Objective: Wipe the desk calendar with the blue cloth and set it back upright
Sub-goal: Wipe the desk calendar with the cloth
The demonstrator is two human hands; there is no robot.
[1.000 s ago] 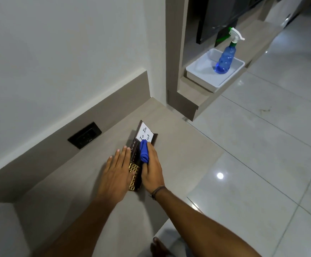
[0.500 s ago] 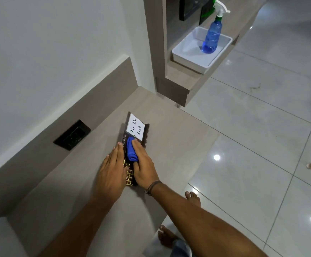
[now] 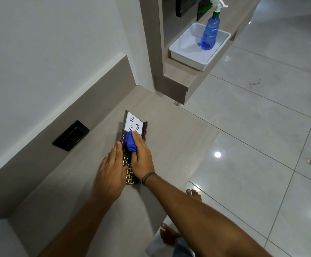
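Observation:
The dark brown desk calendar lies flat on the grey-beige shelf, with a white "To Do List" card at its far end and a gold grid at its near end. My right hand presses a bunched blue cloth onto the calendar's middle. My left hand lies flat with fingers together along the calendar's left edge, holding it down. Much of the calendar's middle is hidden under the two hands.
A black wall socket sits on the low back panel to the left. Farther back, a blue spray bottle stands in a white tray on a higher ledge. Glossy floor tiles and my bare feet lie to the right and below.
My right hand has slid the blue cloth a little toward the calendar's far end, close to the white card. My left hand has stayed on the left edge. The camera view shifted.

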